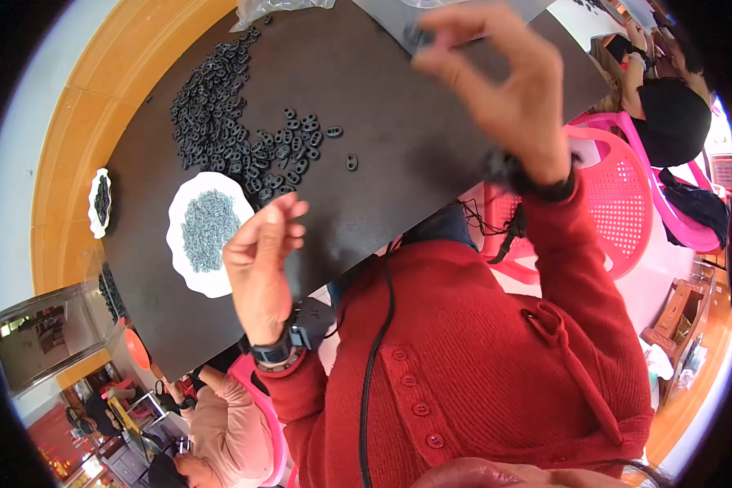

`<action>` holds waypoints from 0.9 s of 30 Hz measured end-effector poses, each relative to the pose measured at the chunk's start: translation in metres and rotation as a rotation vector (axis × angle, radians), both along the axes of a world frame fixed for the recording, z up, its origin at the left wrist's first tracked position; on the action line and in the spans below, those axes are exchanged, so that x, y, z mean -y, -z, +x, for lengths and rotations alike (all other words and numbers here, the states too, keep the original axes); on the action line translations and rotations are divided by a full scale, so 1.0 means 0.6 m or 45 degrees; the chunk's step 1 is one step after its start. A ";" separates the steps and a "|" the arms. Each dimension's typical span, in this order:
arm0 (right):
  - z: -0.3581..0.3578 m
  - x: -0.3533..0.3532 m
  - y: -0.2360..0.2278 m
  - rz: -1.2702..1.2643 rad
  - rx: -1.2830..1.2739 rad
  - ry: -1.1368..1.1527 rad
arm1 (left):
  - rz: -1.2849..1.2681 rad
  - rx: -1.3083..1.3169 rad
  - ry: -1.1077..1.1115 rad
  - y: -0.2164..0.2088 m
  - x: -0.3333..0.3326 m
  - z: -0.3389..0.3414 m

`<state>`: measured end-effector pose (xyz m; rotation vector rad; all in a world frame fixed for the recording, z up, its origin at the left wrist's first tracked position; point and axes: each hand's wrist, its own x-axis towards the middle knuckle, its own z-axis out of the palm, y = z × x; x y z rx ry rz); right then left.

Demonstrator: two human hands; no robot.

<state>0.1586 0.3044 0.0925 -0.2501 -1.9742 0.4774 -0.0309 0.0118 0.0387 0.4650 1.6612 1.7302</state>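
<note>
My right hand (516, 85) is raised over the far right of the dark table. Its thumb and forefinger pinch a small dark piece (417, 36), blurred by motion. My left hand (262, 264) is beside the scalloped white plate (189, 276), with its fingers curled in toward the thumb; whatever they hold, if anything, is hidden. A heap of thin silvery metal pieces (210, 230), like pins or screws, fills that plate. Beyond it lies a large pile of small black oval pieces with two holes (211, 106). One such piece (351, 162) lies apart from the pile.
A clear plastic bag (281, 10) and a pale translucent sheet or tray (390, 16) lie at the table's far edge. Another white dish (99, 213) with dark pieces stands at left. Beside my right arm is a pink chair (622, 195). Other people sit lower left and upper right.
</note>
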 end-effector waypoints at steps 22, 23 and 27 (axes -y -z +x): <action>-0.223 0.100 0.076 0.223 1.112 -0.430 | 0.078 0.193 -0.096 0.067 0.129 -0.026; -0.247 0.113 0.088 0.238 1.143 -0.512 | 0.092 0.200 -0.084 0.068 0.131 -0.024; -0.313 0.150 0.127 0.273 1.246 -0.575 | 0.060 0.193 -0.036 0.062 0.139 -0.017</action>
